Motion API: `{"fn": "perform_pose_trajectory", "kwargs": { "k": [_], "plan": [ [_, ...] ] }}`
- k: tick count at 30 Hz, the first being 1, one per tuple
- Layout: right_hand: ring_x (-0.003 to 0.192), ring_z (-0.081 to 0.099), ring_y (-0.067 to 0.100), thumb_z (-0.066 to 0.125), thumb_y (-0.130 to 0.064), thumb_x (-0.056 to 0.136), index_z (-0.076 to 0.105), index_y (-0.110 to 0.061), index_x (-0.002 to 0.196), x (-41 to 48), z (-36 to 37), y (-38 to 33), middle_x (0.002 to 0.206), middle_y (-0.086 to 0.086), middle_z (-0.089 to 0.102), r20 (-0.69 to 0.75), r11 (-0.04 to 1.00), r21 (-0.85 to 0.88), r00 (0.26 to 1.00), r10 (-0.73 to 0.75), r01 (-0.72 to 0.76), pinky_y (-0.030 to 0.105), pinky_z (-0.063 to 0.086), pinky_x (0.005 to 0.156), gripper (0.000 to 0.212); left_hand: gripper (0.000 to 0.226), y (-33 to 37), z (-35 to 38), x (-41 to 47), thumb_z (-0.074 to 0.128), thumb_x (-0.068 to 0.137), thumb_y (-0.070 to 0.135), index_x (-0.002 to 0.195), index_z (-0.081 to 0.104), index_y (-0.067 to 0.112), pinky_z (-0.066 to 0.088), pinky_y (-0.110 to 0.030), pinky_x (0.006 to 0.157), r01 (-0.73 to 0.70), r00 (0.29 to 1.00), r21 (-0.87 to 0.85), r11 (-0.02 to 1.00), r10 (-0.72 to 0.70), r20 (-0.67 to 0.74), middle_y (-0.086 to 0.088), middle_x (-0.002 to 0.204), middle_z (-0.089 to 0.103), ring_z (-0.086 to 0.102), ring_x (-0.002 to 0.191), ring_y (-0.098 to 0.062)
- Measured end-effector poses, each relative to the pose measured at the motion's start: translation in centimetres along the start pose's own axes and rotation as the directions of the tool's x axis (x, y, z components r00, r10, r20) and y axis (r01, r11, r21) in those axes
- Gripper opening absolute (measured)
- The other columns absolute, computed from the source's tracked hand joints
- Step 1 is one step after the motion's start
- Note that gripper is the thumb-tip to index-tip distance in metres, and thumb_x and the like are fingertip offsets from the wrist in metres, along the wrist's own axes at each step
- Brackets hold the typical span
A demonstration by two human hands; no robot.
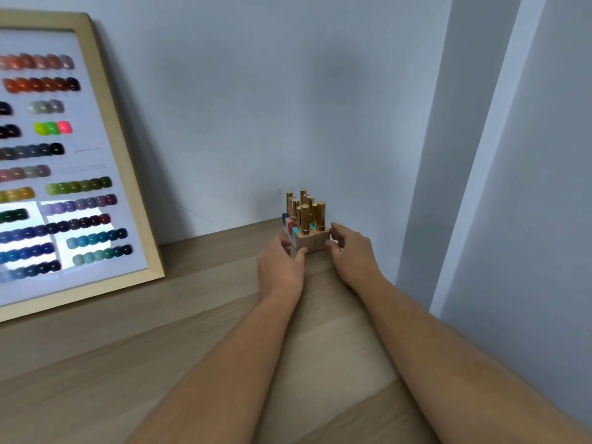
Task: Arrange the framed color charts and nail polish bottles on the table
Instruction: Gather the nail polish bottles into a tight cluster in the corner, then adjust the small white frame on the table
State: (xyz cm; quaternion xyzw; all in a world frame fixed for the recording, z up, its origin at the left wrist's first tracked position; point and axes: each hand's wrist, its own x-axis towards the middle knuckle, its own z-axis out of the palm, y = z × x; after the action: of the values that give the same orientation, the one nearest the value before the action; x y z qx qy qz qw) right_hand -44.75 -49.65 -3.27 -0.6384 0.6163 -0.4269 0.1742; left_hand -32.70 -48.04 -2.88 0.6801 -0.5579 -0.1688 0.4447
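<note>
Several nail polish bottles [312, 238] with gold caps and square coloured bases stand packed in a tight block on the wooden table [144, 341], close to the wall. My left hand [282, 267] presses against the block's left side, thumb on the front bottle. My right hand [352, 251] touches its right side with curled fingers. A framed color chart [105, 149] in a light wooden frame leans against the wall at the left, showing rows of coloured swatches; its left part is cut off by the image edge.
A pale wall [256, 107] runs directly behind the bottles. A vertical wall corner or pillar [480, 155] rises at the right, just beyond my right hand. Bare wooden tabletop lies between the frame and the bottles.
</note>
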Motion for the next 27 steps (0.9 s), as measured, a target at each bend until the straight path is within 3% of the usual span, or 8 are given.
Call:
{"fn": "perform_pose_trajectory", "kwargs": {
  "k": [5,9,13,16,21,24,27],
  "plan": [
    [0.123,0.050,0.020,0.057,-0.016,0.088,0.041,-0.012,0.137,-3.3,-0.1,-1.6,0.135,0.009,0.053,-0.049,0.999,0.046,0.998,-0.026,0.029,0.019,0.031,0.097,0.051,0.030,-2.3,-4.9,-1.8,0.063,0.085,0.028,0.112,0.057,0.017,0.047,-0.024,0.079,-0.076,0.997,0.068,0.995,0.074,0.033,-0.002,0.105,0.063,0.056,0.090,-0.012],
    [0.121,0.049,0.021,0.057,-0.015,0.087,0.045,-0.012,0.135,-6.9,0.4,-4.6,0.134,0.009,0.054,-0.106,0.994,0.047,0.990,-0.097,0.102,0.016,0.028,0.096,0.049,0.024,-4.5,-10.7,-3.3,0.064,0.083,0.029,0.104,0.059,0.019,0.042,-0.022,0.072,-0.128,0.991,0.077,0.989,0.131,-0.035,0.002,0.095,0.061,0.054,0.083,-0.009],
    [0.119,0.050,0.018,0.054,-0.022,0.090,0.045,-0.019,0.135,-10.2,2.9,-9.3,0.132,0.006,0.055,0.006,0.984,0.067,0.986,-0.165,0.165,0.019,0.032,0.092,0.046,0.017,-6.9,-16.9,-5.2,0.065,0.082,0.027,0.096,0.056,0.023,0.041,-0.020,0.070,-0.156,0.983,0.121,0.980,0.166,-0.075,0.006,0.091,0.059,0.055,0.083,-0.007],
    [0.116,0.053,0.020,0.053,-0.022,0.090,0.046,-0.020,0.133,-12.8,5.5,-14.8,0.129,0.006,0.057,0.124,0.961,0.143,0.959,-0.256,0.238,0.021,0.033,0.090,0.043,0.012,-8.9,-22.5,-6.9,0.065,0.082,0.028,0.089,0.055,0.026,0.037,-0.012,0.061,-0.142,0.978,0.148,0.979,0.162,-0.132,0.010,0.085,0.060,0.056,0.077,-0.003],
    [0.116,0.053,0.014,0.058,-0.018,0.087,0.053,-0.016,0.127,-18.4,11.0,-23.2,0.128,0.004,0.058,0.227,0.894,0.319,0.890,-0.395,0.316,0.031,0.040,0.103,0.040,0.009,-12.9,-31.4,-10.6,0.065,0.082,0.026,0.083,0.056,0.025,0.042,-0.018,0.061,-0.049,0.963,0.147,0.988,0.086,-0.256,0.013,0.076,0.059,0.056,0.071,-0.003],
    [0.114,0.052,0.011,0.059,-0.020,0.087,0.052,-0.018,0.127,-22.0,14.5,-27.2,0.127,0.000,0.057,0.281,0.869,0.376,0.854,-0.438,0.322,0.030,0.042,0.102,0.040,0.006,-15.9,-36.6,-13.2,0.064,0.081,0.024,0.081,0.058,0.024,0.045,-0.024,0.065,0.025,0.936,0.144,0.989,0.027,-0.351,0.011,0.071,0.058,0.056,0.068,-0.007],
    [0.117,0.051,0.013,0.058,-0.023,0.088,0.049,-0.022,0.129,-25.6,18.0,-30.4,0.129,0.000,0.055,0.367,0.861,0.408,0.809,-0.459,0.303,0.027,0.040,0.097,0.042,0.004,-19.8,-41.7,-15.9,0.063,0.083,0.024,0.084,0.060,0.022,0.040,-0.017,0.059,0.129,0.895,0.152,0.980,-0.049,-0.443,0.012,0.069,0.056,0.053,0.065,-0.003]
  ]
}}
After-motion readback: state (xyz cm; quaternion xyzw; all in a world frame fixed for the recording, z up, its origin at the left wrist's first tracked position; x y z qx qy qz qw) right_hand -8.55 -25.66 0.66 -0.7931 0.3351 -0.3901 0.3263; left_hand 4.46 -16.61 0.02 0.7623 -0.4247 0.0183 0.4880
